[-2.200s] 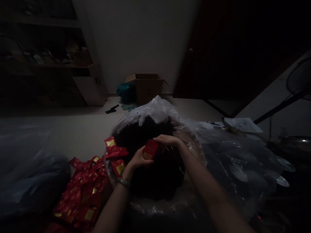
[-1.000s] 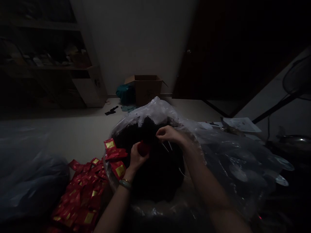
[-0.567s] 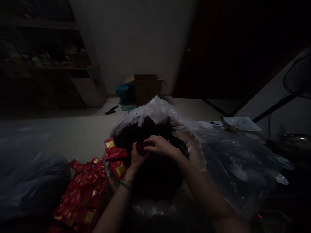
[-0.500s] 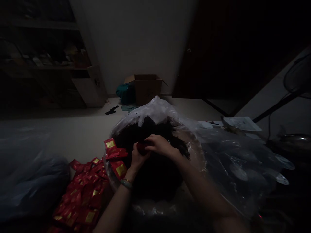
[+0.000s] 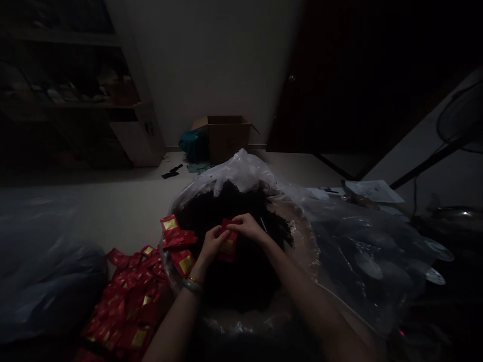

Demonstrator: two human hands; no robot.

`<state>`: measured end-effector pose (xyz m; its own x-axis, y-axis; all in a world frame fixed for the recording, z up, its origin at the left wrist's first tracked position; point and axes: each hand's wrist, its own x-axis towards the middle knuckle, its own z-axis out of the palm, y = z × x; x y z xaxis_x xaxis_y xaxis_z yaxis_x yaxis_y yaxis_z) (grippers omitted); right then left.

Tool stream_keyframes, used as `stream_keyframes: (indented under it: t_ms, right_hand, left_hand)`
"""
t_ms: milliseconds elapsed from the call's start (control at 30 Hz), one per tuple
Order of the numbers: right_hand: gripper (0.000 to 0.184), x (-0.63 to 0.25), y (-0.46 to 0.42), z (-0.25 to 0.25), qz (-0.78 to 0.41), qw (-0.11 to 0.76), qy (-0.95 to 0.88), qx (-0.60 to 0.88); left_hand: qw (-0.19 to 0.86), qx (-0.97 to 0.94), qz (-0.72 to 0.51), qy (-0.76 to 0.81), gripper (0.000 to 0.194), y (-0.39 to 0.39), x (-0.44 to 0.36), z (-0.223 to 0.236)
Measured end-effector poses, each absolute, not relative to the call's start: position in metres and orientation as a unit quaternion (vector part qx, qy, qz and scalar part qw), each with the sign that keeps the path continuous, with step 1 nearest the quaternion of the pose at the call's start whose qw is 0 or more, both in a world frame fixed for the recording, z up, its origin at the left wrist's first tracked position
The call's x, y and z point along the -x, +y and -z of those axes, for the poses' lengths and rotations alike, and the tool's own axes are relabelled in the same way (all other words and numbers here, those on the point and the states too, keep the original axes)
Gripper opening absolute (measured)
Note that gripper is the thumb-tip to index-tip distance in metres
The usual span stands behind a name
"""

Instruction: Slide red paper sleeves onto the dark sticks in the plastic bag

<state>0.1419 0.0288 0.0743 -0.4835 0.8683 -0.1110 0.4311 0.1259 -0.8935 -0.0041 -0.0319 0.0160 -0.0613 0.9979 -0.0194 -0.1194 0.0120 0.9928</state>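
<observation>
Both hands hold one small red packet with a gold label (image 5: 228, 245) upright over a mound of dark loose material (image 5: 241, 271) inside a big clear plastic bag (image 5: 241, 168). My left hand (image 5: 212, 245) pinches the packet's left side; a bracelet sits on that wrist. My right hand (image 5: 249, 228) grips its top edge. A thin metal tool (image 5: 263, 224) pokes out beside my right hand.
A heap of several red and gold packets (image 5: 126, 296) lies at the lower left, a few resting on the bag's rim (image 5: 177, 236). A cardboard box (image 5: 225, 134) stands by the far wall. Papers (image 5: 372, 191) lie to the right, a dark bag (image 5: 45, 271) at left.
My right hand reached into the dark material, came back to my left hand, and now both hold the packet upright with its gold label showing.
</observation>
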Motion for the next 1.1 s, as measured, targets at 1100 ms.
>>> stream_keyframes:
  t_ms: [1100]
  right_hand:
    - [0.017, -0.152, 0.008, -0.046, -0.423, 0.341, -0.702, 0.461]
  left_hand:
    - [0.525, -0.422, -0.535, 0.51, 0.06, -0.024, 0.01, -0.003]
